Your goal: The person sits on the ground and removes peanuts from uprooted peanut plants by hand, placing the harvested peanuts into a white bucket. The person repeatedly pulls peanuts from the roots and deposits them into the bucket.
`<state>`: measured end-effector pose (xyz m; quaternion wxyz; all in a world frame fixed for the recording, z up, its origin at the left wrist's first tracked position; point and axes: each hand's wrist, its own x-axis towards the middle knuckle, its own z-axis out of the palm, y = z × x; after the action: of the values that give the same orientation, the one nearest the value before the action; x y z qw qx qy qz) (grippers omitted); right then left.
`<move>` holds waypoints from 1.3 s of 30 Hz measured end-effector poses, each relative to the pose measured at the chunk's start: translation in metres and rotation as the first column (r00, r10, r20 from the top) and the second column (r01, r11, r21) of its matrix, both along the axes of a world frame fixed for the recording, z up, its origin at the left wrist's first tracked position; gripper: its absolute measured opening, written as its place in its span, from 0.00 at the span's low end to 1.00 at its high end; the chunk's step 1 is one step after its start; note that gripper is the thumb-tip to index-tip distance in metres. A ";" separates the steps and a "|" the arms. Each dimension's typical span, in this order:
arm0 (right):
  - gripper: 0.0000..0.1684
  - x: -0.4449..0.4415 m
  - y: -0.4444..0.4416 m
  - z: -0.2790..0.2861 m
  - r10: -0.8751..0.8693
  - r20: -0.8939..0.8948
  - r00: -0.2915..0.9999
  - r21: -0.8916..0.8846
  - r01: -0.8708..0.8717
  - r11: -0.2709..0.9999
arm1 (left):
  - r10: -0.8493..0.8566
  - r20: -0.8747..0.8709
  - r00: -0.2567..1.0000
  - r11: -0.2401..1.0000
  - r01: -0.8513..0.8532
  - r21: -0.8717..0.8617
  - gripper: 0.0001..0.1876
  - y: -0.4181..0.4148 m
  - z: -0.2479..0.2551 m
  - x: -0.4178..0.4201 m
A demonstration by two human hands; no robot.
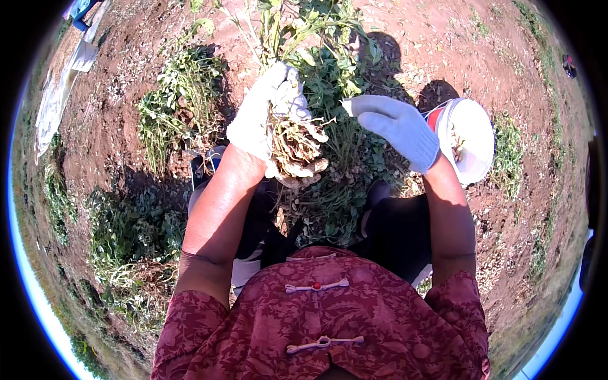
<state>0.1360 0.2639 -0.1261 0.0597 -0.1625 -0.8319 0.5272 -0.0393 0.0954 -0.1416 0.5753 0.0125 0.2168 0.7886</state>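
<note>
My left hand (pixel 270 107), in a white knit glove, grips a peanut plant by its stems just above the roots. Its peanut pods (pixel 301 171) hang in a cluster towards me, and the green leafy tops (pixel 278 35) point away. My right hand (pixel 396 126), gloved too, is held to the right of the pods, apart from them. Thumb and fingers stretch out with nothing visible between them. Close beside that hand stands a white plastic bucket (pixel 475 111), tilted in view, with a few pods (pixel 458 147) inside.
More pulled peanut plants (pixel 332 204) lie between my feet. Other heaps lie left, one farther off (pixel 183 102) and one nearer (pixel 135 228). A pale sheet (pixel 59 104) stretches along the far left, with part of a person in blue (pixel 80 12) beside it. Dry reddish soil (pixel 456 47) surrounds everything.
</note>
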 end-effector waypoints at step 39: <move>0.17 -0.030 -0.014 0.002 -0.035 0.095 0.995 0.928 -0.076 0.365 | 0.013 -0.042 0.999 0.997 -0.017 -0.077 0.09 0.024 -0.011 0.020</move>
<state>0.1062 0.2501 -0.1236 0.0932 -0.1160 -0.9880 -0.0414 -0.0196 0.1189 -0.1526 0.5648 0.0049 0.2590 0.7835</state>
